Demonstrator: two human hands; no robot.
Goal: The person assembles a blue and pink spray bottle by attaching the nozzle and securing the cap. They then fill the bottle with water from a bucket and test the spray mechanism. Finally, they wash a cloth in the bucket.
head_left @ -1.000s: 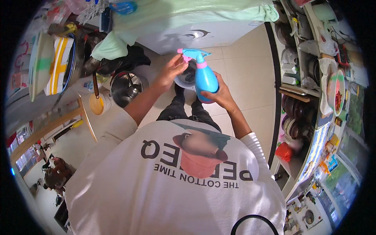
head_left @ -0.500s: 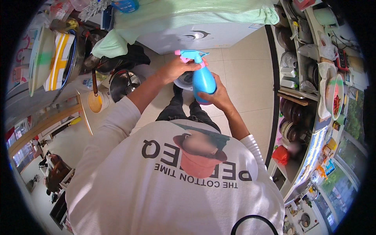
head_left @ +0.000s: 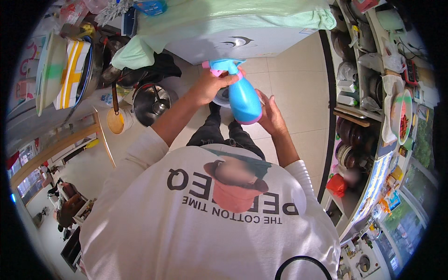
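A blue spray bottle [head_left: 244, 100] with a pink collar and a pink nozzle tip is held up in front of me, tilted, its nozzle pointing left. My left hand [head_left: 211, 85] grips it around the neck, just under the spray head. Beside the bottle's lower right side, my right hand [head_left: 273, 115] has its fingers stretched out and apart; the fingertips are close to the bottle, and whether they touch it I cannot tell. Behind the bottle, a round pale container [head_left: 222, 97] near my feet is mostly hidden.
Ahead stands a white chest-like appliance [head_left: 205, 46] under a green cloth [head_left: 186, 21]. A metal pot [head_left: 145, 106] with a ladle is at the left, near a hanging pan [head_left: 115, 122]. Shelves with cookware [head_left: 357, 88] run along the right. Tiled floor [head_left: 298, 88] lies between.
My right hand has let go of the bottle's lower body and opened. The bottle has tilted further, its head shifting a little left in my left hand.
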